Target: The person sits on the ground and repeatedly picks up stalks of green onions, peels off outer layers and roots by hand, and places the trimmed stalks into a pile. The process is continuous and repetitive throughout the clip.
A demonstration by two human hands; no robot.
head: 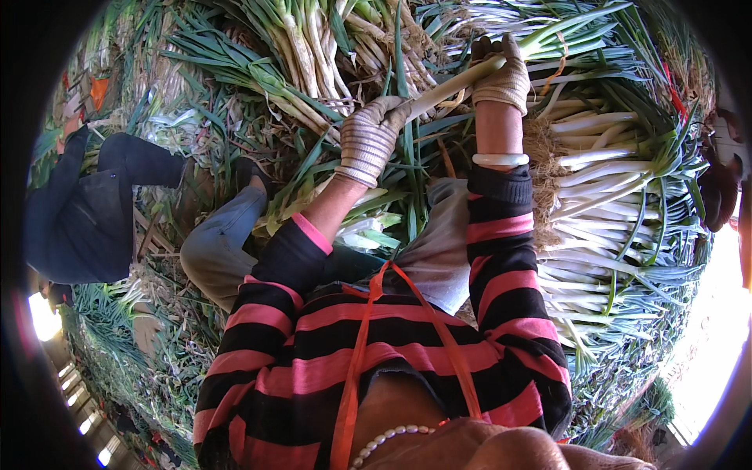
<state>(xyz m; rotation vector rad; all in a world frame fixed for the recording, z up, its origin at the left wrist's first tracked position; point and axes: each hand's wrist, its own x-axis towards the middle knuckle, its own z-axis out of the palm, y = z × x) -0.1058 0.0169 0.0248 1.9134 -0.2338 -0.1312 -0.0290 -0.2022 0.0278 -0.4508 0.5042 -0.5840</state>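
Note:
One long green onion (443,91) stretches between my two gloved hands, its pale stem slanting up to the right. My left hand (376,132), in a striped knit glove, grips the lower end of the stem; the root tip is hidden in the fingers. Farther up, my right hand (501,73) is closed around the stem near where the leaves begin. Green leaves (573,32) fan out beyond that hand. Just below my right hand and to its right lies a thick row of white-stemmed onions (605,176) with their roots toward me.
Untrimmed onions with brownish stems (311,53) are heaped ahead of me. Peeled leaf scraps (364,226) lie between my legs. At the left sits another person in dark clothes (88,217). Orange ties (555,64) lie across the leaves at upper right.

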